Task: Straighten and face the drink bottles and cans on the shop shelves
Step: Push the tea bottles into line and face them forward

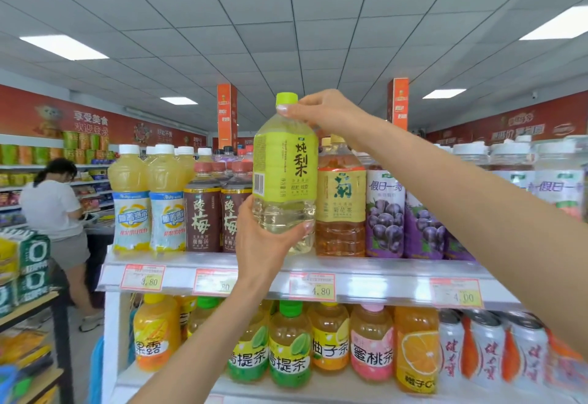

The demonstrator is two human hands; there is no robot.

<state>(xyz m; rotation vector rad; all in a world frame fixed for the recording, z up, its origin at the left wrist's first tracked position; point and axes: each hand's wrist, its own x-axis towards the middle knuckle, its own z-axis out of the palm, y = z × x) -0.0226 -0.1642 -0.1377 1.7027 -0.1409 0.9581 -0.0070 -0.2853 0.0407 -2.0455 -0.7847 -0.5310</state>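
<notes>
My left hand (267, 238) curls low round the pear bottle (286, 165), my right hand (321, 114) pinches its neck. Between plum drinks (203, 212) at nine o'clock and chrysanthemum tea (342, 200) at three, it needs a gentle twist to hide the barcode (259, 182).

The green-labelled bottle (286, 165) is partly hidden by the left hand (264, 241), a price tag (210, 280) by its wrist.
</notes>
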